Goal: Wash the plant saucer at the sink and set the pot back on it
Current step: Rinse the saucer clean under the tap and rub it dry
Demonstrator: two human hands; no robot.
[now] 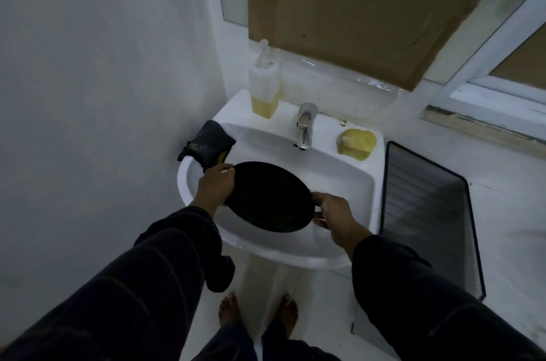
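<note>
A round black plant saucer (267,196) hangs tilted over the white sink basin (348,183). My left hand (215,183) grips its left rim, thumb on top. My right hand (334,216) grips the right rim with curled fingers. The chrome tap (305,126) stands behind the saucer, and no water shows running from it. The plant pot is not in view.
A dark scrub pad with a yellow sponge (211,142) lies on the sink's left rim. A soap dispenser (264,86) stands at the back left, a yellow soap bar (356,143) at the right. A black mesh bin (428,213) stands right of the sink. Cardboard (354,6) covers the window.
</note>
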